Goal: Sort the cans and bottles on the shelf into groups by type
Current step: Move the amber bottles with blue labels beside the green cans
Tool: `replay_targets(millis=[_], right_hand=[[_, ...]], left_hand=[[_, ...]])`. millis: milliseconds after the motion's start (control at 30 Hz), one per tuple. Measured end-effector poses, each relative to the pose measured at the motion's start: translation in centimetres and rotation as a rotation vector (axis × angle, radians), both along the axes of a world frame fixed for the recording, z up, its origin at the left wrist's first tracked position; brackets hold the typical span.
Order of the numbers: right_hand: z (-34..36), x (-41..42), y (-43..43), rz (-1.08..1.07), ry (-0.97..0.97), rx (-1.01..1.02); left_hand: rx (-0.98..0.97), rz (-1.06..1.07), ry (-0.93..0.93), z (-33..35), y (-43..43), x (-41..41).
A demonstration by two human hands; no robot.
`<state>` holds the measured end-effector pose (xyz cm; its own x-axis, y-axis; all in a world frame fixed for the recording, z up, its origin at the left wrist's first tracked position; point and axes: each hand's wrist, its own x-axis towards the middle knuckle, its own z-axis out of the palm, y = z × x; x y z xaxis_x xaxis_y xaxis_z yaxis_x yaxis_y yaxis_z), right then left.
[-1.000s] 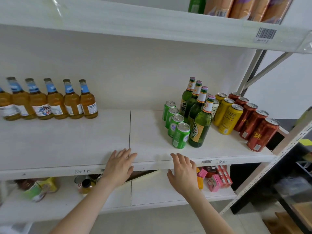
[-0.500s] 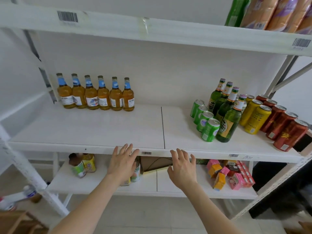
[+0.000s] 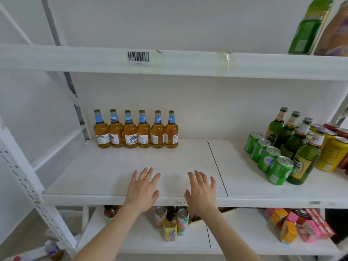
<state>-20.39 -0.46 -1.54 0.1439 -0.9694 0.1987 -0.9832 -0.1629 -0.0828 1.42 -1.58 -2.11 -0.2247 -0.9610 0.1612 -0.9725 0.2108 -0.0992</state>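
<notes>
On the white middle shelf (image 3: 116, 166), several amber bottles with blue neck labels (image 3: 135, 129) stand in a row at the back left. At the right, several green cans (image 3: 268, 157) line up beside several green glass bottles (image 3: 293, 142), with yellow cans (image 3: 332, 153) and red cans (image 3: 341, 132) behind them. My left hand (image 3: 142, 189) and my right hand (image 3: 201, 191) hover over the shelf's front edge, fingers spread, holding nothing.
The lower shelf (image 3: 143, 240) holds a yellow bottle (image 3: 170, 227), cans (image 3: 182, 220) and pink and orange cartons (image 3: 301, 226). Above, the upper shelf (image 3: 188, 62) carries a barcode label (image 3: 138, 57) and a green bottle (image 3: 308, 29). A white perforated upright (image 3: 28, 185) stands at left.
The view has swung left, so the amber bottles now sit nearer the centre and the cans shift right. Both hands stay open at the shelf's front edge.
</notes>
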Motion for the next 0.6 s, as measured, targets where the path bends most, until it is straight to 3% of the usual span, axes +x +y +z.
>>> replay_targets(millis=[600], right_hand=[[0.8,1.1,-18.0,0.002,0.013,-0.041]], left_hand=[[-0.089,0.016,0.051,1.2,-16.9,1.6]])
